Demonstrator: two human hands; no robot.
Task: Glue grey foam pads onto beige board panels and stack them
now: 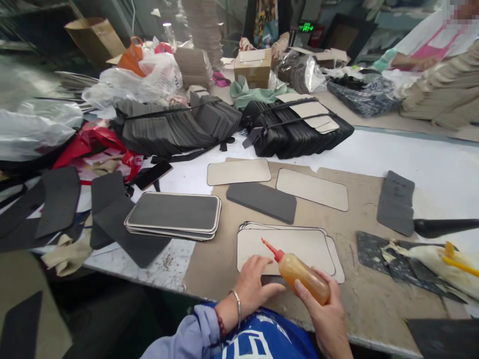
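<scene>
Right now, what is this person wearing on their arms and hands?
Both hands are bare, no gloves. The left hand comes out of a pale lavender sleeve, with a thin silver bangle and a dark red beaded bracelet at the wrist. The right hand shows no jewellery and no sleeve in view.

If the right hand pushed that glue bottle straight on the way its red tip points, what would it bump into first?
The right hand aims the glue bottle up and left. Its red nozzle already hovers just over the top beige panel of the small stack, so that panel likely comes first; the height above it is unclear.
</scene>
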